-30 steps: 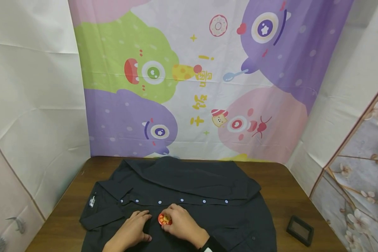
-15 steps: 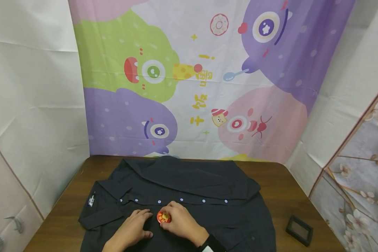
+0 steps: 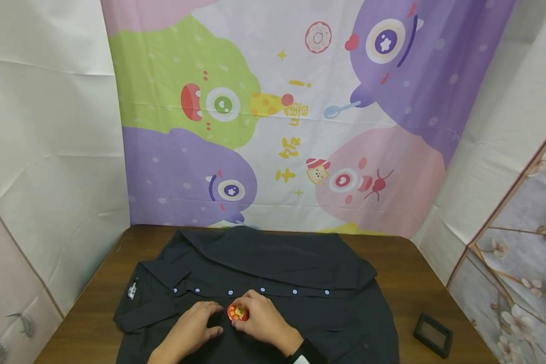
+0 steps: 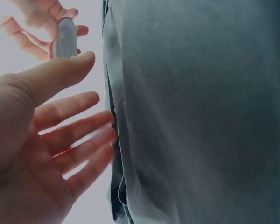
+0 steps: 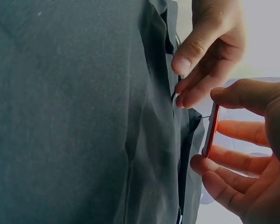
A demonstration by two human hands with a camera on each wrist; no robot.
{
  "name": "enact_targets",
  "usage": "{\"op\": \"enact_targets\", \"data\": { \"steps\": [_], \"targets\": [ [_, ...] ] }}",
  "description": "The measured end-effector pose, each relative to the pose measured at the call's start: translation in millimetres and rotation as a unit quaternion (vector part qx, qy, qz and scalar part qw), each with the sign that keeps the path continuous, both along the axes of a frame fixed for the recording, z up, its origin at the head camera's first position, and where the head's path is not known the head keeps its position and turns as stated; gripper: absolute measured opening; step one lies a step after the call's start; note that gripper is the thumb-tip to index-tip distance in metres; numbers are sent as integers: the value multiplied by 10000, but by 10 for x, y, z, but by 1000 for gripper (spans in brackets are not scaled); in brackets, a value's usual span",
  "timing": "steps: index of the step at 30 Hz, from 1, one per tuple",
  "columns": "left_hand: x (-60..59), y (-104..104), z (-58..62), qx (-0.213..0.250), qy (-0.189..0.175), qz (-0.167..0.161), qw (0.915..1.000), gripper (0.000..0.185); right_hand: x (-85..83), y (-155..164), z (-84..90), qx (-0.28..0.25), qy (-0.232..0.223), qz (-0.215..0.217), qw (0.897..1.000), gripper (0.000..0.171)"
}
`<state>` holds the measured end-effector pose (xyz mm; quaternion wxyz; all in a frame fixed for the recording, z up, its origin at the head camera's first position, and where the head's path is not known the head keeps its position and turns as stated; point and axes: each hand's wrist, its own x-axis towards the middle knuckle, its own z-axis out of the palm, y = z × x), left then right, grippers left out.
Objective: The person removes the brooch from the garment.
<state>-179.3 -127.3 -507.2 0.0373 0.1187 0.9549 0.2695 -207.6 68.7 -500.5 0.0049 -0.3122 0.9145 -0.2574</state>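
Note:
A black buttoned shirt [image 3: 309,313] lies spread over the table. Above its front, my right hand [image 3: 266,321] pinches a round red-and-gold pin badge [image 3: 238,312] by the rim, between thumb and fingers. From the right wrist view, the badge [image 5: 211,130] is edge-on, and a thin pin sticks out from its back toward the cloth. The left wrist view shows its silvery back. To the left of the badge, my left hand [image 3: 191,328] is at the shirt with fingers loosely extended and thumb apart, holding nothing. Its fingertips [image 4: 105,119] are close to the cloth; contact is unclear.
A small black frame-like box [image 3: 433,334] lies on the brown table [image 3: 418,273] at the right. A row of pale buttons [image 3: 263,289] runs across the shirt. Behind the table hangs a cartoon-printed cloth [image 3: 277,116].
My left hand has shifted slightly to the right and its thumb has moved up, closer to the badge. The right hand keeps its pinch on the badge, which has barely moved.

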Motion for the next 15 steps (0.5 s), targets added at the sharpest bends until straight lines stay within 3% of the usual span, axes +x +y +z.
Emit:
{"op": "enact_targets", "data": {
  "steps": [6,15],
  "targets": [
    [-30,10,49,-20,152,228,9996,25,-12,4,7,-155,-56,22,9999,30],
    [-21,26,59,11,338,248,9991,24,-16,5,-4,-286,-125,9,9995,31]
  ]
}}
